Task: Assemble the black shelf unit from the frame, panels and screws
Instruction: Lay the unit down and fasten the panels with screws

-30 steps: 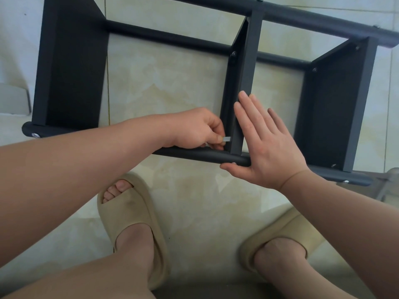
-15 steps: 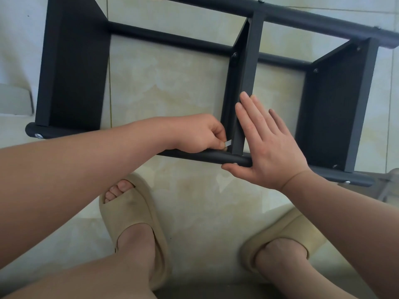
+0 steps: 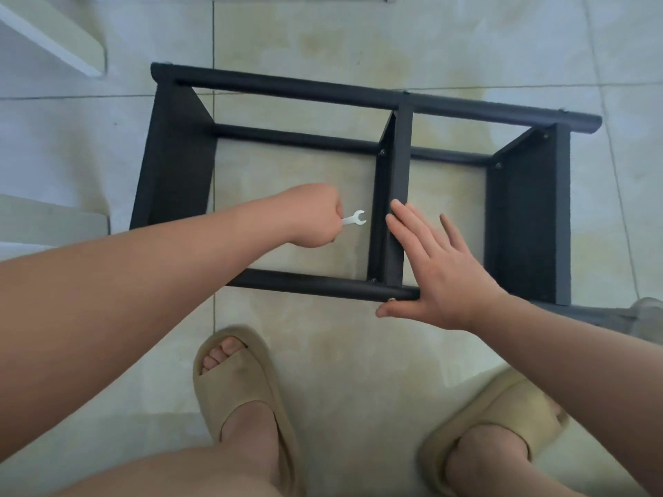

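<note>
View: head, looking down.
Shelf unit [image 3: 358, 93]: black, lying on the pale tiled floor [image 3: 448, 34], open side up.
Middle panel [image 3: 398, 181]: upright on edge between the far and near tubes; landmark for all below.
Left panel [image 3: 175, 166]: well to the left of the middle panel.
Right panel [image 3: 527, 217]: well to the right of it.
Near tube [image 3: 315, 283]: crossing the middle panel's near end.
Screws [image 3: 382, 152]: dark heads just left of the middle panel, at the far and near joints.
Left hand [image 3: 315, 217]: left of the middle panel, apart from it, curled in a fist round the wrench handle.
Wrench [image 3: 355, 219]: small, silver, open end pointing at the middle panel, not touching.
Right hand [image 3: 441, 274]: fingers straight and spread, laid against the middle panel's right side, thumb just past the near tube.
Slippers [image 3: 244, 396]: beige, on both feet, well nearer than the middle panel.
</note>
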A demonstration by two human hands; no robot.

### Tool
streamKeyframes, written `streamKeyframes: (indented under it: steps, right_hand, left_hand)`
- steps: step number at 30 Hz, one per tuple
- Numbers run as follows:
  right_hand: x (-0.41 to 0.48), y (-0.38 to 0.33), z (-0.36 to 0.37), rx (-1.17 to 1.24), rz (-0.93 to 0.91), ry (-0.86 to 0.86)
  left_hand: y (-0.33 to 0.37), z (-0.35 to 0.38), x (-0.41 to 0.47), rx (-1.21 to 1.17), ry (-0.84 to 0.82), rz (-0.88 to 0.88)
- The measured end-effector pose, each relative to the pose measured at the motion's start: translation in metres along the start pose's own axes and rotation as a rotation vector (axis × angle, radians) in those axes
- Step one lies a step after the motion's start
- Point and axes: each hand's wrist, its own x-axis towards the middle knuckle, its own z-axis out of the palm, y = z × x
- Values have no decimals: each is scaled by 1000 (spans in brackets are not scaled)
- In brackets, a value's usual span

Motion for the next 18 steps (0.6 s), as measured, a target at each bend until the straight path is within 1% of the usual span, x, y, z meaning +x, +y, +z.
streamKeyframes:
  steps: [2,4,6,8,10,14,16,18]
  right_hand:
    - [0,4,-13,-10,-22,-22]
    - [5,12,-32,-3,-19,16]
    - [19,23,-55,51,47,119]
    - [41,36,-77,90,136,222]
    - [65,50,-95,75,218,236]
    - [99,77,-110,-28,349,104]
    - [110,85,-108,-31,375,55]
    - [116,91,-100,-23,379,71]
  left_hand:
    - [7,-17,-3,32,107,23]
    - [13,-36,-2,42,265,59]
    - [20,-57,5,66,405,107]
    - [29,-78,18,119,491,152]
    - [37,-99,35,167,502,159]
    - [46,-127,68,253,412,101]
    - [46,-129,84,258,372,59]
    - [45,-124,97,246,340,31]
